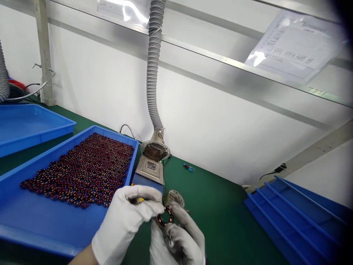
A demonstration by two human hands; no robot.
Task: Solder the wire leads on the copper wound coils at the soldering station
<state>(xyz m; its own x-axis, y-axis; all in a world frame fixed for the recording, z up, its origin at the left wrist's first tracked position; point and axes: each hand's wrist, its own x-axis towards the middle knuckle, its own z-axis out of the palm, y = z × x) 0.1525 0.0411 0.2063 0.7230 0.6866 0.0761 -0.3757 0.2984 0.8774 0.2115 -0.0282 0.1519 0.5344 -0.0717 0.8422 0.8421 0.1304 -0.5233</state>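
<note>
Both of my hands wear white gloves and meet at the lower middle of the view. Between them is a small dark ring with copper-coloured windings (166,216). The thumb and fingers of my right hand (183,235) are closed on the ring from the right. My left hand (129,217) pinches at the ring's upper left edge; whether a wire lies in its fingertips is too small to tell. To the left, a blue tray (35,230) holds many similar rings (85,169) packed side by side. Behind my fingers stands a round, speckled metal piece (177,198).
A fume extractor hood (156,150) on a grey ribbed hose (153,70) stands behind my hands. Another blue tray (33,123) is at the far left. Stacked blue trays (292,221) lie at the right. A small blue-handled tool (189,168) rests on the green table (220,206).
</note>
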